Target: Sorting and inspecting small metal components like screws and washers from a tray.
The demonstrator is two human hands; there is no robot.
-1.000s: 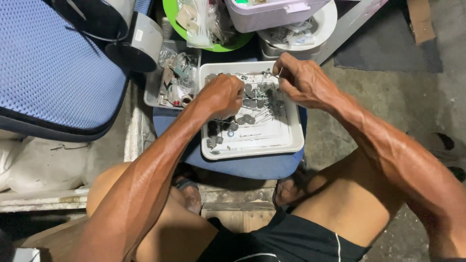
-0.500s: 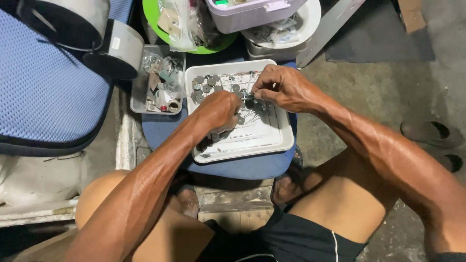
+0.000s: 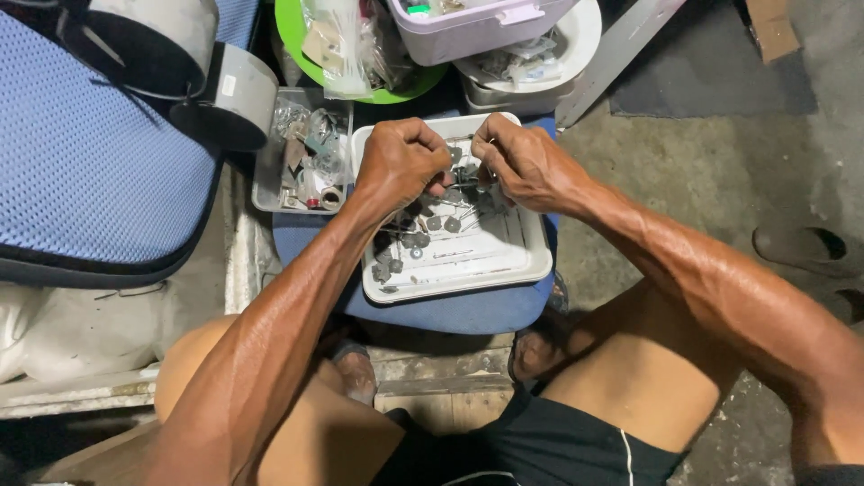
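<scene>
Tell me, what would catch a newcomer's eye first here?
Two bare hands, left hand and right hand, meet over a white rectangular plastic tray of small grey metal parts at centre. A big blue mesh cushion fills the upper left.

A blue cushioned stool (image 3: 450, 310) carries a white rectangular tray (image 3: 468, 270), which sits directly on its seat and holds small grey metal pieces (image 3: 423, 229) with thin wires. Just left of the white tray, a shallow grey tray (image 3: 270, 171) of mixed small parts rests beside it. The stool stands on a rough concrete floor (image 3: 702, 153), where a dark sandal (image 3: 805, 247) lies to the right.
</scene>
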